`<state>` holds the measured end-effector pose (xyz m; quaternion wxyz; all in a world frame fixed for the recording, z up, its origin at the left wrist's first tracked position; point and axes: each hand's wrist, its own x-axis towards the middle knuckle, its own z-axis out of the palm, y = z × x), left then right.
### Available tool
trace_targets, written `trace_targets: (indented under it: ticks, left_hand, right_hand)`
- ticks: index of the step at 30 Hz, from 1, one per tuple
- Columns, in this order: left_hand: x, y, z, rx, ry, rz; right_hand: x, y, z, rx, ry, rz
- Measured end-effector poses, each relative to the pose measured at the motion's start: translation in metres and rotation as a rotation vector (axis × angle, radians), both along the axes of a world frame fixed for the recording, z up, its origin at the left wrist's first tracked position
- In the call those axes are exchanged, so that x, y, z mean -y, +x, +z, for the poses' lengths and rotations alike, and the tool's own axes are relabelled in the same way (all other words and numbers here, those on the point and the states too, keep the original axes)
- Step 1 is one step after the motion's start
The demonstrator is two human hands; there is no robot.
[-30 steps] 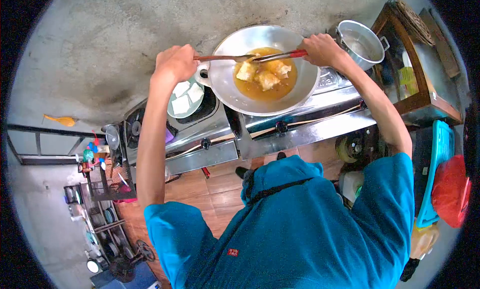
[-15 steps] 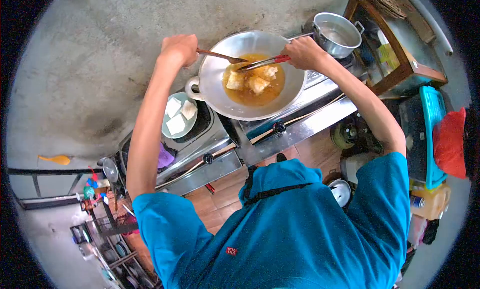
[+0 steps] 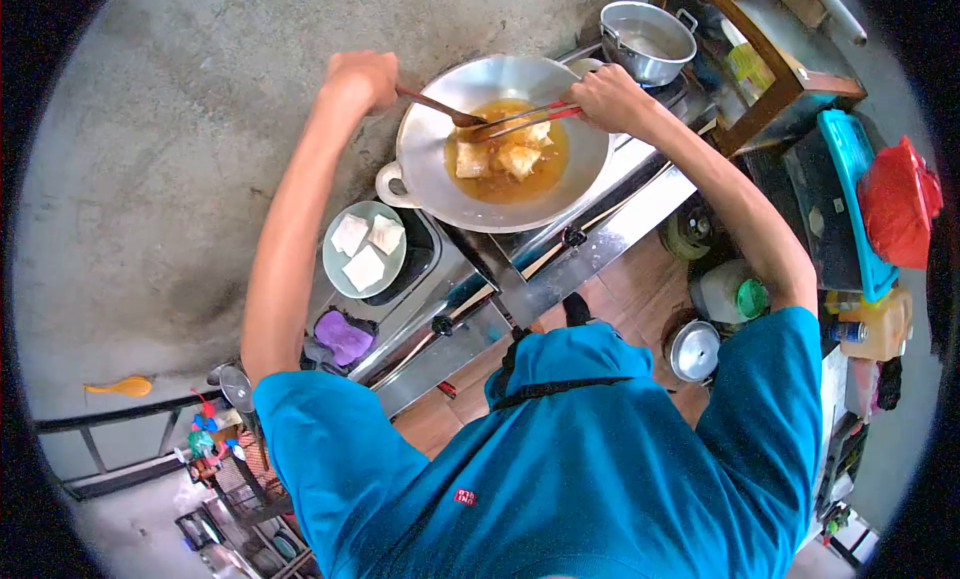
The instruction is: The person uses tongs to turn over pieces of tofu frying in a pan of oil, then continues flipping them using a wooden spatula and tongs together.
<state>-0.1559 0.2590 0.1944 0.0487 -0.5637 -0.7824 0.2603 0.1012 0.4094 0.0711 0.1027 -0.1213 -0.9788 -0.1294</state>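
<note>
My left hand (image 3: 365, 79) is closed on the handle of a wooden spatula (image 3: 430, 103), whose tip is over the oil. Red-handled tongs (image 3: 530, 122) are in my right hand (image 3: 610, 97), their tips close to the spatula's tip. Both tools reach into a large metal wok (image 3: 425, 169) on the stove. Browned pieces of food (image 3: 518, 161) lie in its amber oil (image 3: 500, 191). Left of the wok, a pale plate (image 3: 338, 277) holds three white blocks (image 3: 364, 267).
A metal pot (image 3: 650, 69) stands behind the wok's right side. A purple cloth or sponge (image 3: 342, 337) lies near the stove's left end. A wooden-framed cabinet (image 3: 765, 124) and a teal-lidded box (image 3: 858, 199) with a red bag (image 3: 895, 204) are at the right.
The whole view has shifted and turned slightly. Both hands still hold their tools; the tongs' arms now show farther apart, and the spatula tip has shifted left and is near the tongs' tips.
</note>
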Motion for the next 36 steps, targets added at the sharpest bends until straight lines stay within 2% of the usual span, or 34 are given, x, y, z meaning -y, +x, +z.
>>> trace_targets:
  ticks: [5, 14, 17, 21, 36]
  left_hand:
    - [0.006, -0.009, 0.006, -0.007, 0.020, -0.055]
    - [0.024, -0.030, 0.014, 0.063, 0.051, -0.002]
    - [0.032, -0.033, 0.018, 0.083, 0.063, -0.008]
    - [0.036, -0.052, 0.021, 0.154, 0.103, -0.029]
    - [0.007, -0.035, 0.007, 0.077, 0.024, -0.037]
  right_hand:
    - [0.003, 0.001, -0.002, 0.046, 0.045, -0.061]
    - [0.017, 0.013, 0.014, -0.042, -0.097, -0.079]
    - [0.018, 0.018, 0.017, 0.063, -0.134, -0.188]
    - [0.015, 0.029, 0.019, -0.029, -0.176, -0.197]
    - [0.051, 0.079, 0.037, -0.072, -0.249, -0.381]
